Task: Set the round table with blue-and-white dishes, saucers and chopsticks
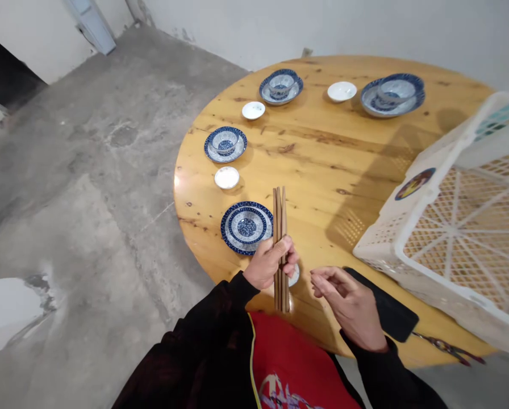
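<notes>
My left hand (268, 262) is closed round a bundle of brown wooden chopsticks (280, 227), held upright over the near edge of the round wooden table (322, 159). Just left of the chopsticks lies a blue-and-white plate (246, 226). A small white dish (295, 275) peeks out behind my left fingers. My right hand (348, 304) hovers to the right of the chopsticks, fingers loosely curled, holding nothing that I can see.
A white plastic crate (454, 227) takes up the table's right side. Blue-and-white plates with bowls (225, 143) (280, 86) (393, 94) and small white dishes (226, 177) (253, 109) (342, 91) ring the table edge. A black flat object (391, 315) lies by my right hand. Bare concrete floor lies to the left.
</notes>
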`<move>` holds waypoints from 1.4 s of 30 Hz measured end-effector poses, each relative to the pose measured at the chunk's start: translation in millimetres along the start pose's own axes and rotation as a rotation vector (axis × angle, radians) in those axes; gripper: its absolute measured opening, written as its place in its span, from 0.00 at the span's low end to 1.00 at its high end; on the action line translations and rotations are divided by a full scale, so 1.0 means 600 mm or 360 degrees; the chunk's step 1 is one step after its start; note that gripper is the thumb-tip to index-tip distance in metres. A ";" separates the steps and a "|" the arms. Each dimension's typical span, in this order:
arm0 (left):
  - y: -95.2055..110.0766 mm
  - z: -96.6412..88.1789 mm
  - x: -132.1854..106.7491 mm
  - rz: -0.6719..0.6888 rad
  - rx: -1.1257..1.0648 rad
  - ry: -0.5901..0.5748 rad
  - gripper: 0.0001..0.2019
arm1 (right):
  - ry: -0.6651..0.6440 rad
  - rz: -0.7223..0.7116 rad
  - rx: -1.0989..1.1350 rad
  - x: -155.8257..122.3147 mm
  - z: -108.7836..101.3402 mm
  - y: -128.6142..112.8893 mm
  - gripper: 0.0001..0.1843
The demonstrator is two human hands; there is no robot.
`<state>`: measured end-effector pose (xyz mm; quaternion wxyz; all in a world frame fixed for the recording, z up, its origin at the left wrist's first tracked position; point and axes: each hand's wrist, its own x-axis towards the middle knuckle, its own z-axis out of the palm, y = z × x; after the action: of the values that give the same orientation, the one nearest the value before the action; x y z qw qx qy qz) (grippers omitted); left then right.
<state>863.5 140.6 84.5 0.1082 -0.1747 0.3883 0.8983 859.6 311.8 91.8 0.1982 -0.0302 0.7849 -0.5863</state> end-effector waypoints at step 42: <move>-0.021 -0.029 -0.040 0.0214 0.1070 0.0333 0.20 | 0.0321 -0.0092 0.0420 0.112 0.029 -0.049 0.16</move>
<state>893.8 134.9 74.8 0.0600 -0.1944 0.6816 0.7029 798.4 268.2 96.8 0.1037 0.0323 0.7157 -0.6899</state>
